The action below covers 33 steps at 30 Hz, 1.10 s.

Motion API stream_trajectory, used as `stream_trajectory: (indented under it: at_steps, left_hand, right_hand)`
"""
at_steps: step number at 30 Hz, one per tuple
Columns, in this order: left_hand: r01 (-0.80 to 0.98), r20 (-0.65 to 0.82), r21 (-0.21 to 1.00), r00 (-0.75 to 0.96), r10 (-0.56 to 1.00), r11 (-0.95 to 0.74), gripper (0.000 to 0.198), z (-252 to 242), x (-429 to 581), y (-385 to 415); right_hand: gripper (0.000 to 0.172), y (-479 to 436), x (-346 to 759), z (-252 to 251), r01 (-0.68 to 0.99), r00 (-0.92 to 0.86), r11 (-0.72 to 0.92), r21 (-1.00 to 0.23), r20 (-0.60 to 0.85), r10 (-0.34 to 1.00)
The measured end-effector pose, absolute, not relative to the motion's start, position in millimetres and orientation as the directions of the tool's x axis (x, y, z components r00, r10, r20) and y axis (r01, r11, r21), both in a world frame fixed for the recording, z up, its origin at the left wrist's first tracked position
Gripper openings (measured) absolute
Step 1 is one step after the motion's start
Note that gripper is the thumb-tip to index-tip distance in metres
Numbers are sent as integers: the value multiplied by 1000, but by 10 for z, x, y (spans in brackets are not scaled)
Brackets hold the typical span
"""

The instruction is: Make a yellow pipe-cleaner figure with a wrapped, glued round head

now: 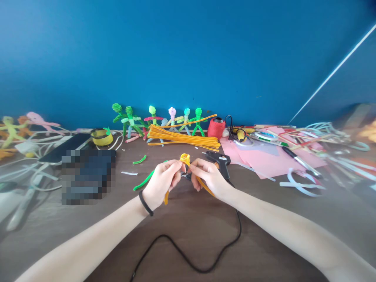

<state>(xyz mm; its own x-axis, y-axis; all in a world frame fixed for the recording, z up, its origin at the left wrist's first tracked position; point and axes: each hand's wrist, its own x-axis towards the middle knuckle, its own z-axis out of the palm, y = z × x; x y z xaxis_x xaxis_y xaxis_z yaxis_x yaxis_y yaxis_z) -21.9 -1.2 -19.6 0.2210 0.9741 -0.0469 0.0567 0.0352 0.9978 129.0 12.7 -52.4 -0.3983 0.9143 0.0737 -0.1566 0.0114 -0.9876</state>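
Observation:
Between my two hands is an orange-yellow pipe cleaner (185, 158) bent into a small loop at its top. My left hand (166, 177), with a black band on the wrist, pinches the left side of the loop; one end of the pipe cleaner hangs below that palm. On the other side my right hand (207, 176) has its fingers closed on the strand, whose other end runs down under the palm. Behind the hands, partly hidden, lies a dark tool. A green pipe cleaner (143, 183) rests beside my left hand.
A bundle of orange pipe cleaners (182, 136) lies ahead, with several pipe-cleaner figures (129, 119) behind it. Right of my hands is a black glue gun (219, 161); its cord (199, 270) curves across the table front. Pink paper (264, 156) and a pen (302, 162) lie farther right.

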Motion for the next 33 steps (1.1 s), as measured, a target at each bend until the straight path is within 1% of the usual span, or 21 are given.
stream_trajectory:
  at_steps: [4, 12, 17, 20, 22, 24, 26, 27, 28, 29, 30, 31, 33]
  left_hand:
    - [-57, -73, 994, 299, 951, 95, 23, -208, -226, -12]
    - [-208, -153, 943, 419, 895, 258, 22, -215, -219, -3]
    - [-235, -152, 930, 458, 876, 284, 23, -247, -223, 17]
    - [-212, -165, 933, 466, 869, 290, 23, -256, -228, 28]
    - [-154, -164, 954, 449, 879, 257, 23, -256, -230, 32]
    - [-54, -164, 977, 418, 894, 205, 25, -258, -232, 38]
    - [50, -167, 986, 355, 920, 160, 22, -265, -232, 52]
    - [87, -142, 989, 308, 941, 121, 19, -269, -234, 63]
    - [118, -98, 991, 257, 961, 69, 16, -272, -238, 76]
    - [146, -19, 989, 195, 981, -10, 16, -273, -245, 91]
    - [178, 89, 977, 176, 980, -121, 19, -270, -254, 105]
    - [230, 166, 952, 175, 971, -204, 19, -262, -265, 119]
    - [335, 203, 901, 232, 951, -274, 12, -230, -293, 137]
  right_hand:
    - [23, 122, 1278, -527, -219, -444, -45, -975, 58, 894]
    - [16, 103, 1284, -502, -267, -409, 7, -964, 120, 905]
    - [14, 103, 1281, -498, -279, -379, 28, -960, 137, 915]
    - [15, 98, 1278, -487, -273, -369, 36, -961, 140, 919]
    - [16, 94, 1281, -482, -254, -364, 37, -966, 131, 922]
    - [16, 92, 1287, -480, -224, -360, 43, -974, 124, 925]
    - [16, 93, 1295, -480, -192, -359, 58, -980, 125, 925]
    - [16, 95, 1299, -480, -178, -358, 66, -982, 127, 925]
    - [16, 97, 1303, -480, -167, -356, 72, -983, 128, 926]
    - [16, 99, 1305, -480, -158, -354, 77, -984, 129, 926]
    - [16, 101, 1307, -479, -150, -353, 82, -985, 131, 927]
    - [16, 103, 1308, -477, -144, -353, 85, -986, 131, 926]
    - [16, 106, 1309, -474, -130, -355, 86, -988, 127, 926]
